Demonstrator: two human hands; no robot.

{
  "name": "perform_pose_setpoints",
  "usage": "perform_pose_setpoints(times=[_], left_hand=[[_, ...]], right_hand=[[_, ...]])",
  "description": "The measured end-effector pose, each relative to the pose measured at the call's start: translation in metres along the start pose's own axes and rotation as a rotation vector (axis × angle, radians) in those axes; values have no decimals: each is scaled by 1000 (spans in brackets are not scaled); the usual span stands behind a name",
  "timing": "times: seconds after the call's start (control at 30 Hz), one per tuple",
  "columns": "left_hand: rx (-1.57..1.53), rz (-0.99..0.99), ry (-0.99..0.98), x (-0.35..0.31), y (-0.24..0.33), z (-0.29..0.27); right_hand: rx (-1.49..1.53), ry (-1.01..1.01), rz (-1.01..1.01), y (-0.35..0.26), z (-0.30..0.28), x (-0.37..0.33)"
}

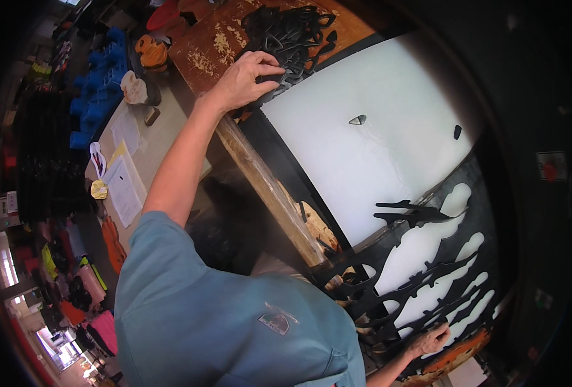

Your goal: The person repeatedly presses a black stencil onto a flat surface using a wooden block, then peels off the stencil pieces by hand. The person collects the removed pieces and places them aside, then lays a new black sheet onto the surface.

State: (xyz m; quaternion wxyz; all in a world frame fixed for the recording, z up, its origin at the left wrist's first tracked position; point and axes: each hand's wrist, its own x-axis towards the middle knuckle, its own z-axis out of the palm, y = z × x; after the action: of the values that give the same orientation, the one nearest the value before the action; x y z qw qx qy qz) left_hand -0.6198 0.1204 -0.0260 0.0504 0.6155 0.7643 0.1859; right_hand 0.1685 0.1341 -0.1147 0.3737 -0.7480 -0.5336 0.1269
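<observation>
Beside the pile of black pieces (292, 39) on the wooden board (192, 48), curls left hand (244, 79) with thumb and fingertips apart; at the near end of the cut black sheet (421, 215), has right hand (430, 342) with fingers bent; cannot tell if clamped in either.

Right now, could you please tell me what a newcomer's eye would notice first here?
Probably the bright white surface right of centre, amid dark surroundings. Next, the left hand at a tangled heap of black pieces up top, and the right hand by black sheeting with curved openings, lower right.
</observation>
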Motion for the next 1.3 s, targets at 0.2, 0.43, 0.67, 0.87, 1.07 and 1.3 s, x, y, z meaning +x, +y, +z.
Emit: perform_pose_setpoints(times=[0.2, 0.43, 0.67, 0.87, 1.07, 1.3], left_hand=[[75, 177, 57, 1, 6, 8], [115, 213, 299, -3, 5, 23], [-881, -290, 419, 4, -27, 34], [-662, -351, 570, -10, 1, 8], [-682, -290, -482, -84, 132, -31], [-639, 147, -777, -80, 267, -15]], right_hand=[[-5, -8, 64, -2, -2, 1], [-52, -6, 21, -11, -4, 0], [-74, 6, 16, -12, -4, 1], [-53, -9, 119, -14, -3, 0], [69, 5, 78, -26, 2, -9], [178, 18, 53, -44, 4, -11]])
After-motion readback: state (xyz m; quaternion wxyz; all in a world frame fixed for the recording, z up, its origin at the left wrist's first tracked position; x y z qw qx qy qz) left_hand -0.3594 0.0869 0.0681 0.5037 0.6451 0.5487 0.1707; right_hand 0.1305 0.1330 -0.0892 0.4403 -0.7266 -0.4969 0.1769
